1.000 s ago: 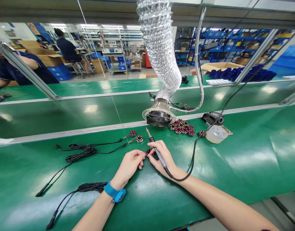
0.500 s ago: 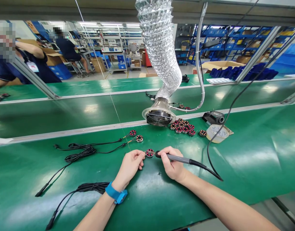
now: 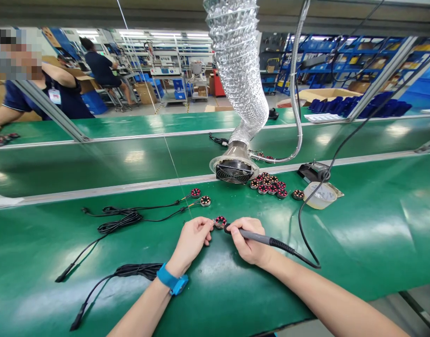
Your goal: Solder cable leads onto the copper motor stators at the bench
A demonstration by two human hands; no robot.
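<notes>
A small round motor stator (image 3: 220, 222) with red and black windings lies on the green bench between my hands. My left hand (image 3: 193, 238) is closed in a pinch at its left edge; what sits between thumb and finger is too small to make out. A blue band (image 3: 172, 279) circles that wrist, and a coiled black cable (image 3: 139, 270) passes behind the forearm. In my right hand (image 3: 249, 239) is a grey soldering iron (image 3: 260, 237), held like a pen. Its tip reaches the stator's lower right side, partly hidden by the black grip.
Two stators (image 3: 205, 201) joined to black cables (image 3: 121, 220) lie left. Several loose stators (image 3: 271, 184) cluster beside the fume extractor (image 3: 235, 169). Further right are a shallow translucent dish (image 3: 320, 195) and a black iron stand (image 3: 311, 171). Another person (image 3: 65, 91) sits across the bench.
The soldering iron's tip has moved from across the stator's top to its lower right side, and its handle tilts more steeply. My left hand keeps its pinch. The view has shifted slightly.
</notes>
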